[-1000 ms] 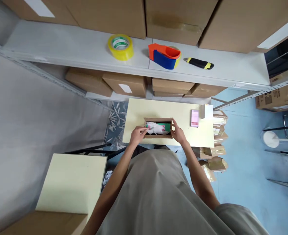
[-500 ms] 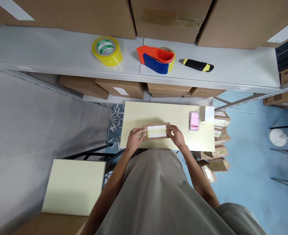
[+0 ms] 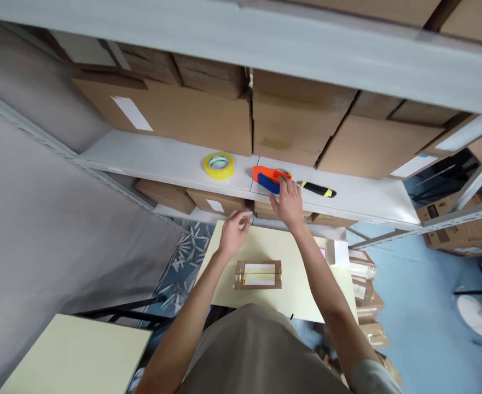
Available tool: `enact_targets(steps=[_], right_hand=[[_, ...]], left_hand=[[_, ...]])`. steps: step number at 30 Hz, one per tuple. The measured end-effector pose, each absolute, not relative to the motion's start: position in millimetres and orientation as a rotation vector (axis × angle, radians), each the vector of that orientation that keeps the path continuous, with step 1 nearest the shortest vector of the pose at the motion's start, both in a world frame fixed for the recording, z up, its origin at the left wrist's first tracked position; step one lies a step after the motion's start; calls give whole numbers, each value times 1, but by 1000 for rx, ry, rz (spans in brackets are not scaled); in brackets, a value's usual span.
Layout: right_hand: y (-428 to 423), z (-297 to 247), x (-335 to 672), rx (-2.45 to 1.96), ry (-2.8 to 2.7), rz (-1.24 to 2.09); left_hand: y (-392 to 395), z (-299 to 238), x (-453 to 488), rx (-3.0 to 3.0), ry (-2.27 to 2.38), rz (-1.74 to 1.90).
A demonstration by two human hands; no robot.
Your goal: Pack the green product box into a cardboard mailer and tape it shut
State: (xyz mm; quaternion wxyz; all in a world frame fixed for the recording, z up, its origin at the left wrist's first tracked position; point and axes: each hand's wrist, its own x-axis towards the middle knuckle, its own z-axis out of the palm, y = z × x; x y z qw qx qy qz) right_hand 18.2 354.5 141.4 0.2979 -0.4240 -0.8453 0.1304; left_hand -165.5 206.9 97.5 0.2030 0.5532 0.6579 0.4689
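A small brown cardboard box (image 3: 259, 274) with its flaps closed and a white label on top lies on the pale yellow table (image 3: 232, 284). My right hand (image 3: 289, 203) is raised to the white shelf (image 3: 162, 161), fingers spread over the orange and blue tape dispenser (image 3: 268, 179). My left hand (image 3: 235, 230) hovers in the air above the table's far edge, fingers loosely curled and holding nothing. A yellow tape roll (image 3: 219, 164) sits left of the dispenser. A black and yellow utility knife (image 3: 317, 189) lies to its right.
Large cardboard boxes (image 3: 175, 112) fill the shelf behind the tools, with more on the level below. A second pale table (image 3: 72, 358) stands at the lower left. Small brown packets (image 3: 366, 290) are stacked right of the table. A white stool (image 3: 476, 316) stands on the blue floor.
The box's flaps were closed. Both hands left the box and rose toward the shelf, the right one reaching the tape dispenser. The camera tilted up.
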Motion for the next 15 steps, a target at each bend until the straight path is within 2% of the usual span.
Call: enact_targets(steps=[3, 7, 10, 15], right_hand=[[398, 154, -18, -1219, -2331, 351], [394, 155, -20, -1306, -2330, 451], [336, 145, 15, -1202, -2257, 643], [196, 111, 81, -1033, -2105, 1298]], left_hand=[[233, 134, -160, 1528, 1798, 1407], [220, 137, -151, 1394, 1727, 1440], [178, 116, -147, 1180, 1663, 1481], [86, 93, -145, 878, 1567, 1464]])
